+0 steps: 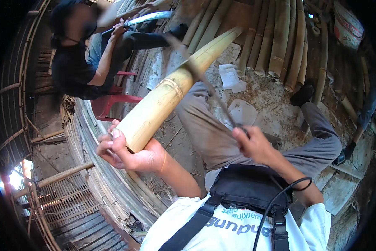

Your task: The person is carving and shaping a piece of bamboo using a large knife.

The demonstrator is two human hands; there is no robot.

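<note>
A thick, pale yellow bamboo pole (152, 108) slants from my lap's left side up toward the far bamboo. Around its near cut end my left hand (131, 157) is closed, with the fingers wrapped beneath and the thumb along the edge. My right hand (254, 144) is shut on the dark handle of a long machete-like blade (215, 94). That blade is smeared by motion and lies across the pole just beyond a ringed node. I cannot tell whether its edge bites into the bamboo. Past the blade the pole narrows to a pale, tapered far end.
Several bamboo poles (280, 50) lie side by side at the back. A person (77, 50) in dark clothes sits at the far left by a red plastic chair (106, 106), holding a long tool (150, 17). Split bamboo strips (96, 159) are heaped on the left. A sack (347, 29) stands far right.
</note>
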